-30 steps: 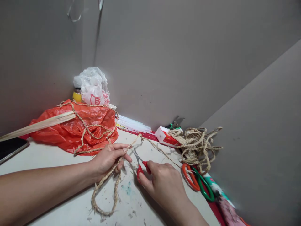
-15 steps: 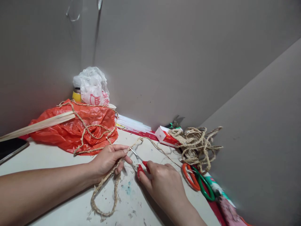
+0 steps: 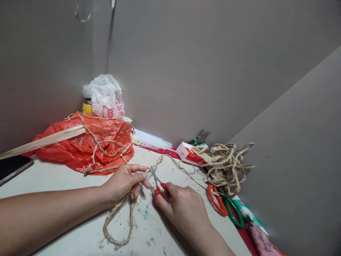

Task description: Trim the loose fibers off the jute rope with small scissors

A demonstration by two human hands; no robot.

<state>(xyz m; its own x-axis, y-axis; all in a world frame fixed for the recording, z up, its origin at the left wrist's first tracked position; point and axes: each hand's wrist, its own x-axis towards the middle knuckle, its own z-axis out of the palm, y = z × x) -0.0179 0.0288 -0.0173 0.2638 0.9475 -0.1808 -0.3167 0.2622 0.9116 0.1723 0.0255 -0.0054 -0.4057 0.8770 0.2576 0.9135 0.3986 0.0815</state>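
Plain grey-brown matte walls (image 3: pixel 213 64) meet in a corner at upper left; a speckled off-white tabletop (image 3: pixel 66 177) fills the lower left, evenly lit.

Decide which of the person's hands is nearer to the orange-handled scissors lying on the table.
Right. The right hand, holding small red scissors, lies just left of the orange-handled scissors; the left hand, pinching braided rope, is farther left.

a rough, hairy braided jute cord (image 3: pixel 119 217) is pinched in the left hand (image 3: pixel 124 182). just right of it, small scissors (image 3: pixel 159 185) with bright metal blades and glossy red plastic handles are gripped by the right hand (image 3: pixel 186 209). behind the cord, a crinkled, shiny orange plastic bag (image 3: pixel 80 145) is seen; the matt white table (image 3: pixel 66 177) beneath is speckled with fibres.
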